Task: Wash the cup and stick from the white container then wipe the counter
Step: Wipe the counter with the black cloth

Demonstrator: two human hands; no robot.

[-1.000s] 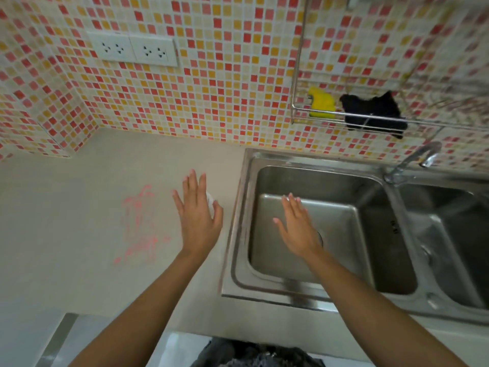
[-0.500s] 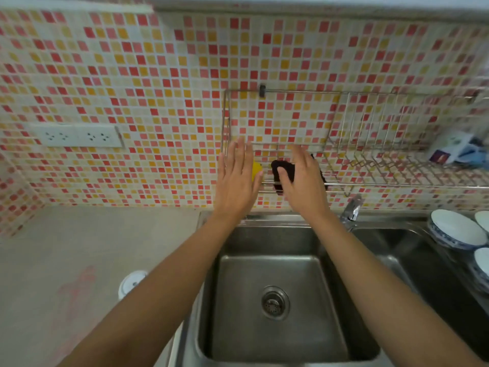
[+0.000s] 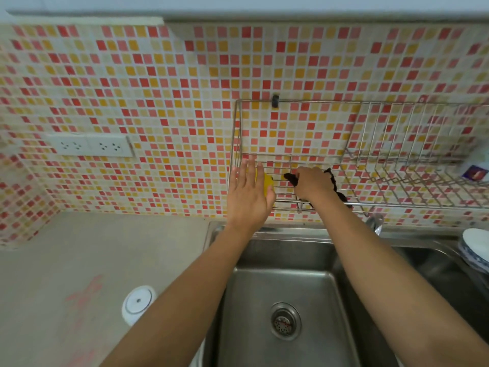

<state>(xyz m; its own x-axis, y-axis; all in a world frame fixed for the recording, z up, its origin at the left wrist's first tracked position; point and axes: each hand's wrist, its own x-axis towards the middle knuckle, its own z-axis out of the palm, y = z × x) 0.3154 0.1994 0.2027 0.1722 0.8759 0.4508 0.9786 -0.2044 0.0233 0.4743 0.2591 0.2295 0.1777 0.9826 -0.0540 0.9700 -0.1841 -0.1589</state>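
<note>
Has now curled right hand (image 3: 312, 182) round black cloth (image 3: 341, 195) on wire rack (image 3: 397, 205), left hand (image 3: 248, 194) fingers straight, loosely spread, fetching cleaning gear.

Soft even light, edges warped, slight blur

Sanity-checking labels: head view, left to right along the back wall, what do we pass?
Sockets → left hand → right hand gripping the black cloth → tap → bowl.
</note>
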